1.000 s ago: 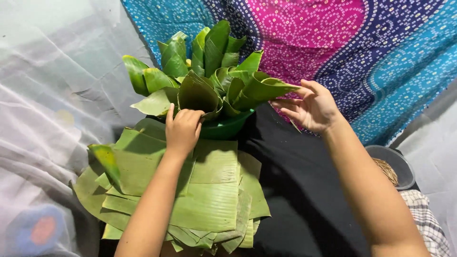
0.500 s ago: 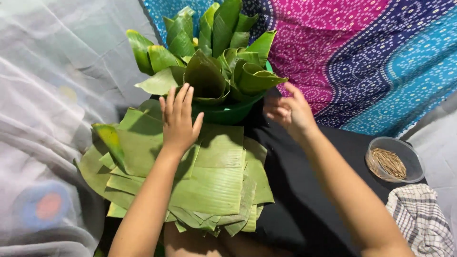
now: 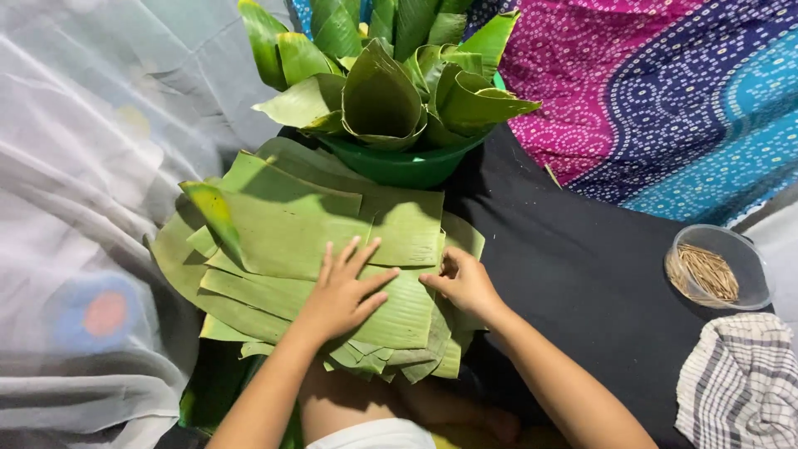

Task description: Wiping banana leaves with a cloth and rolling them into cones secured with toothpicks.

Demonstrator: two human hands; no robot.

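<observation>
While both hands press on the leaf stack (image 3: 283, 224), nothing is lifted or gripped.
Left hand (image 3: 345, 291) lies flat, palm down, on the top banana leaf piece (image 3: 407, 312), fingers spread wide. Right hand (image 3: 465, 283) sits at that piece's right edge, fingers curled loosely and touching the leaf; can't tell if it pinches the edge. Stack lies on the black cloth (image 3: 582, 266) just in front of the person's lap, with many cut pieces layered unevenly. Green bowl (image 3: 399, 166) touches the stack's far side, packed with folded leaf cones (image 3: 382, 100). Clear bowl of thin sticks (image 3: 715, 270) is well to the right, with a checked cloth (image 3: 740, 382) just beside it. Patterned pink-blue fabric (image 3: 665, 91) sits behind.
</observation>
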